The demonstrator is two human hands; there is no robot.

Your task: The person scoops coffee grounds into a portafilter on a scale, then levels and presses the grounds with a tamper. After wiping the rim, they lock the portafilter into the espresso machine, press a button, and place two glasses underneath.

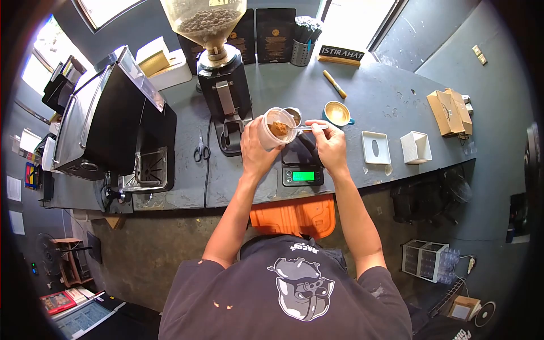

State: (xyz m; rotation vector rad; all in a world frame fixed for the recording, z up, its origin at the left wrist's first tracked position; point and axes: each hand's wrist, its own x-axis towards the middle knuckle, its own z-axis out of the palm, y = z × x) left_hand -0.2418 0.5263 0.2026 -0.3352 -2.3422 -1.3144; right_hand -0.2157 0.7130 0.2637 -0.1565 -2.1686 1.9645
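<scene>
My left hand (pixel 256 148) is wrapped around a translucent plastic cup (pixel 267 138), tilted so that brown powder (pixel 278 128), apparently ground coffee, shows inside. A metal spoon (pixel 306 128) is pinched in my right hand (pixel 331 148), its bowl end in the cup's mouth among the powder. Just behind the cup sits a portafilter (pixel 294 113) with dark contents, partly hidden by the cup and spoon. Its black handle (pixel 307 146) points toward me over a digital scale (pixel 304 177) with a lit green display; the digits are too small to read.
A coffee grinder (pixel 218 85) with beans stands behind my left hand, scissors (pixel 202 148) beside it. An espresso machine (pixel 107 113) is at left. Right of my hands are a filled coffee cup (pixel 337 113), a cigar-like stick (pixel 334 84), white holders (pixel 376 148) and a cardboard box (pixel 449 112).
</scene>
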